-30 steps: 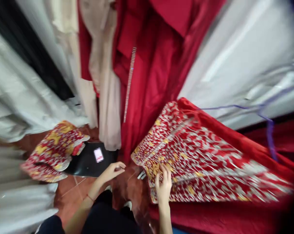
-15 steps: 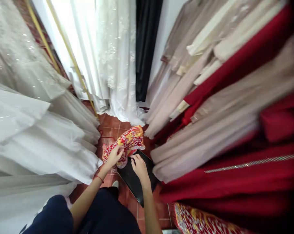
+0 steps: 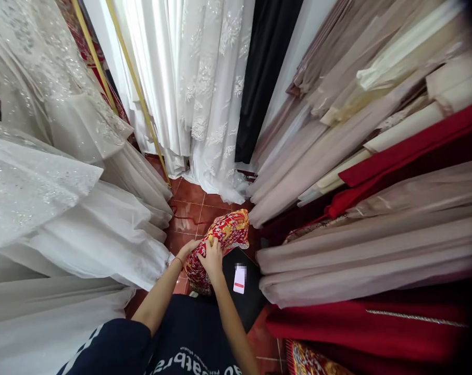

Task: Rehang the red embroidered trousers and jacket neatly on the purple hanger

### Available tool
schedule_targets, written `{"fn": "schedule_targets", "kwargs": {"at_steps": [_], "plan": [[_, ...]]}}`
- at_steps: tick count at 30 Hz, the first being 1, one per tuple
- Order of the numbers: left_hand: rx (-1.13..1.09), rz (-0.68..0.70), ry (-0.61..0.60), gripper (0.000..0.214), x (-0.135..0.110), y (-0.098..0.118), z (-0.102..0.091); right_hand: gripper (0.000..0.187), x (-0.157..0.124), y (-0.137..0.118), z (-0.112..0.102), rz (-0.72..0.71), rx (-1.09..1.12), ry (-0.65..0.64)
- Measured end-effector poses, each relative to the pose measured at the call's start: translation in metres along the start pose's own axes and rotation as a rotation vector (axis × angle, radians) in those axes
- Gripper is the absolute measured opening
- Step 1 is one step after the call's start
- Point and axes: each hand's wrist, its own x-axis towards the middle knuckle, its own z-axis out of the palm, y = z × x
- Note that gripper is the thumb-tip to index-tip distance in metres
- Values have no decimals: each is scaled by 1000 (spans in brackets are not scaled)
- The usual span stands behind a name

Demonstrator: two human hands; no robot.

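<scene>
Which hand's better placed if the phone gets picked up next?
Right, probably: the right hand is nearer the phone, which lies to its right. The left hand sits farther off, on the right hand's other side. Both are at the patterned cloth.

Gowns (image 3: 119, 234) flank the patterned cloth (image 3: 230, 229), floor (image 3: 189, 194) open beyond.

The soft red cloth with curly yellow and white shapes (image 3: 233, 226) is making a long, puffy bunch. It is being held near its middle, and it is slanting up to the right. Its far end is sticking out over the red-brown tile floor (image 3: 189, 195), and its right side is showing just beside the flat black surface (image 3: 253, 298).
</scene>
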Motion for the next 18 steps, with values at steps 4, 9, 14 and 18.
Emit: {"fn": "schedule_targets", "kwargs": {"at_steps": [4, 9, 14, 18], "plan": [[135, 131, 209, 37, -11, 16, -5, 24, 2, 5, -16, 26, 114, 56], [234, 525, 399, 26, -43, 62, -19, 40, 10, -14, -71, 119, 218, 211], [347, 954, 232, 11, -102, 105, -12, 51, 4, -33, -158, 222, 436, 183], [626, 1216, 164, 14, -156, 119, -5, 42, -11, -18, -192, 217, 602, 61]]}}
